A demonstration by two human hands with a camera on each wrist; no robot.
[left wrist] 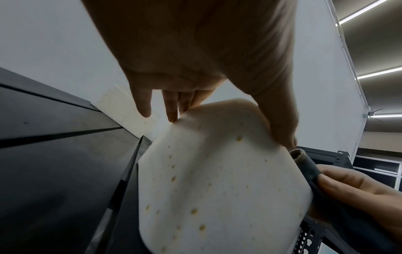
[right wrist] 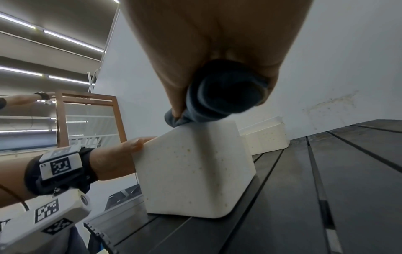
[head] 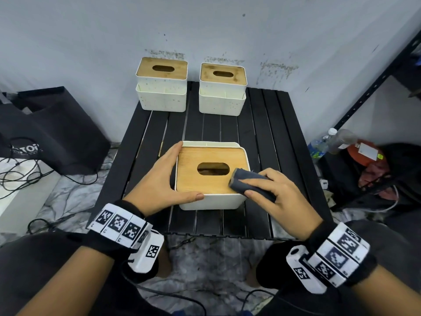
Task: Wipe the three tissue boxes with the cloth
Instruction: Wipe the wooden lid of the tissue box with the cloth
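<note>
A white tissue box (head: 211, 201) with a wooden slotted lid stands near the front of the black slatted table (head: 262, 133). My left hand (head: 164, 176) braces its left side, with straight fingers along the edge and the thumb across the front rim. My right hand (head: 271, 192) grips a rolled dark grey cloth (head: 250, 181) and presses it on the lid's front right corner. The right wrist view shows the cloth (right wrist: 224, 92) touching the box (right wrist: 195, 171) top. Two more tissue boxes (head: 162, 84) (head: 222, 88) stand at the back against the wall.
A black bag (head: 45, 133) and loose cables lie on the floor at the left. Bottles (head: 328, 142) and clutter sit at the right under a black metal rack (head: 376, 87). Bare table slats lie between the near box and the back ones.
</note>
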